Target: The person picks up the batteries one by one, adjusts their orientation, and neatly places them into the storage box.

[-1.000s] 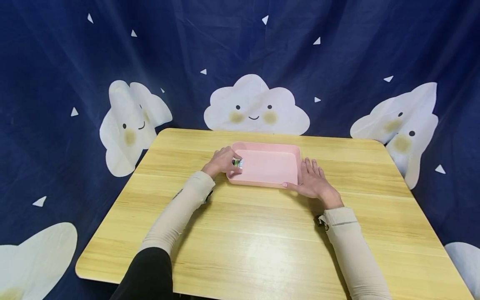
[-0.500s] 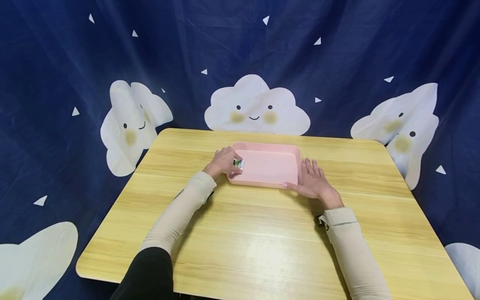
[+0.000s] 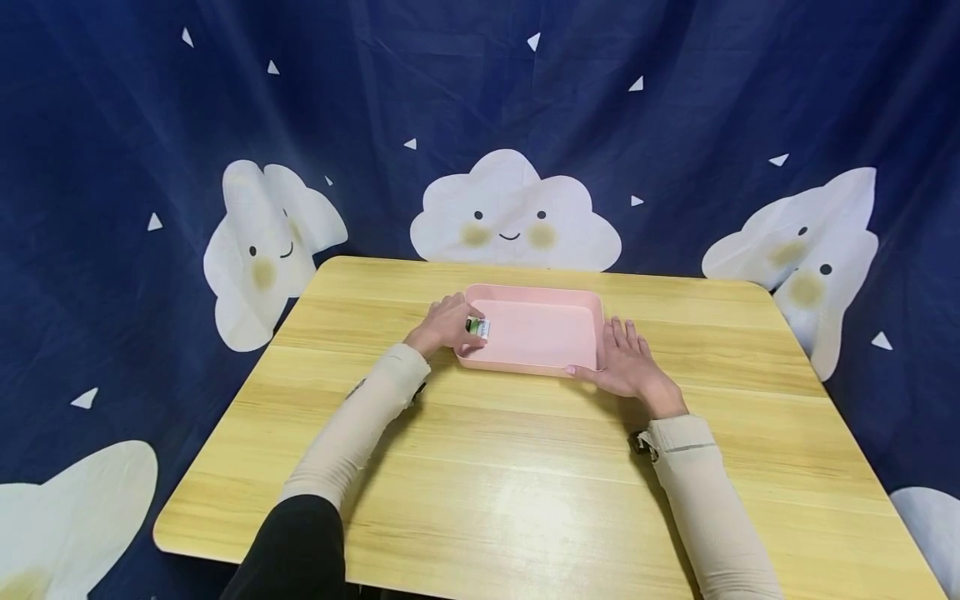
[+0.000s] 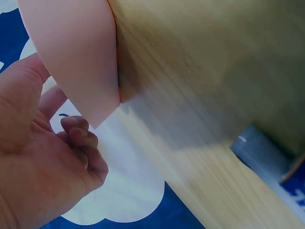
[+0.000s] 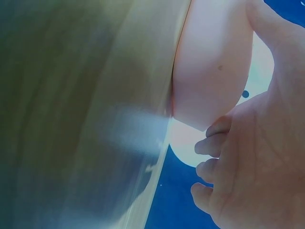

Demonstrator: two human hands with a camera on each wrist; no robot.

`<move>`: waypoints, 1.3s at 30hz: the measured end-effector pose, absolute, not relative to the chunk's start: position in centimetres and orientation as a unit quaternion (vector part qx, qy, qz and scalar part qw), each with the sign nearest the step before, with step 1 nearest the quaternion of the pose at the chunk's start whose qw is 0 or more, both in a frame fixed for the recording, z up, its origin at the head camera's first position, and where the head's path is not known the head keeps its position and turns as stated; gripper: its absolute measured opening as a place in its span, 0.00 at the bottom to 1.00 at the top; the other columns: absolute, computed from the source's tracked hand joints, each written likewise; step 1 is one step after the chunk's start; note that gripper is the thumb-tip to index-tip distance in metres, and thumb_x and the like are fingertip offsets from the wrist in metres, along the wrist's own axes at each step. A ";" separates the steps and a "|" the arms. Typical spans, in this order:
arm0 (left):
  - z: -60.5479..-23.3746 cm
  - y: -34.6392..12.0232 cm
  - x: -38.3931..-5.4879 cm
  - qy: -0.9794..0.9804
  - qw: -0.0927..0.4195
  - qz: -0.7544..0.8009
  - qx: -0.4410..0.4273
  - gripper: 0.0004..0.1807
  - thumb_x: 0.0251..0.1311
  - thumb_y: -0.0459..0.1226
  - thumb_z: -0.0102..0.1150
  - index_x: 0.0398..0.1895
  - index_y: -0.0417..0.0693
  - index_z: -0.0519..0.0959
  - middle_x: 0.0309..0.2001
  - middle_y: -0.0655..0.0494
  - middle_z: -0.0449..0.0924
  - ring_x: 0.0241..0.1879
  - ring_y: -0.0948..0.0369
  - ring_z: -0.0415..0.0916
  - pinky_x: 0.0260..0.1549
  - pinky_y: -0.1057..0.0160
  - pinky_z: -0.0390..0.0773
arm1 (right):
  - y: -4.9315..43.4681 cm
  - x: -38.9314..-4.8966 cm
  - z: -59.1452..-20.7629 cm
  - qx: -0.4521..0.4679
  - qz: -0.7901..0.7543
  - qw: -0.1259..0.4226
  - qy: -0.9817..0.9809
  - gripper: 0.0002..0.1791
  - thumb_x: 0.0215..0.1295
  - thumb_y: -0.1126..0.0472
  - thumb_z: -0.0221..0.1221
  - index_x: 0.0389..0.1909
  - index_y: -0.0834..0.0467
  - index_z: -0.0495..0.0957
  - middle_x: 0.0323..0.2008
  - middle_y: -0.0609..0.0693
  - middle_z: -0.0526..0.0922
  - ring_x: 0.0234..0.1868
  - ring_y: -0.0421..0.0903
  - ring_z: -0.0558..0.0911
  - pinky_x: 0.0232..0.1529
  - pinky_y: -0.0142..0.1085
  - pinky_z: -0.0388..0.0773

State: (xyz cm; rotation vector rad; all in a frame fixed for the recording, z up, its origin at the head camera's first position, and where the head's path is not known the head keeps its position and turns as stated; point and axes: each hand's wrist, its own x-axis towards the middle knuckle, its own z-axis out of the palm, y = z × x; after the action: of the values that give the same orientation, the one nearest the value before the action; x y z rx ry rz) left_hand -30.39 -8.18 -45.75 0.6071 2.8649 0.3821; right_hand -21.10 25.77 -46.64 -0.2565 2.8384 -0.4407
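Note:
A shallow pink tray (image 3: 532,367) lies on the wooden table between the two hands. My left hand (image 3: 442,321) reaches over the tray's left end, thumb and forefinger bent round a small white-and-green pack (image 3: 480,328) inside it. The left wrist view shows the left thumb and forefinger behind the tray wall (image 4: 81,57), the other fingers curled outside; the pack is hidden there. My right hand (image 3: 625,362) lies against the tray's right end with fingers extended, thumb along the front corner. In the right wrist view, the palm (image 5: 252,157) stands beside the pink wall (image 5: 212,62).
The wooden table (image 3: 480,467) has rounded corners. A dark blue curtain (image 3: 360,100) with cloud faces and small white triangles hangs along its far and side edges. A blurred grey rounded thing (image 4: 259,148) shows at the right of the left wrist view.
Slightly more of the small pack shows between the left thumb and forefinger. The tray and right hand stay in place; the head view has shifted a little.

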 end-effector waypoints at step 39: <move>-43.3 -22.4 -27.5 0.920 0.053 0.270 0.277 0.22 0.71 0.36 0.62 0.66 0.41 0.79 0.37 0.43 0.68 0.34 0.56 0.61 0.36 0.59 0.65 | 25.8 -21.4 -46.8 -0.099 -0.132 0.130 0.978 0.71 0.64 0.17 0.44 0.80 0.72 0.29 0.82 0.69 0.27 0.82 0.68 0.29 0.80 0.63 0.30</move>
State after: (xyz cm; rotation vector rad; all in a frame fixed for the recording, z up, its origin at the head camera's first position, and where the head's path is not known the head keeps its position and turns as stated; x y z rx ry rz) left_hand -27.51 -22.36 -43.34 0.8431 2.7974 0.8211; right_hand -21.44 25.81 -46.77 -0.2877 2.8399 -0.3825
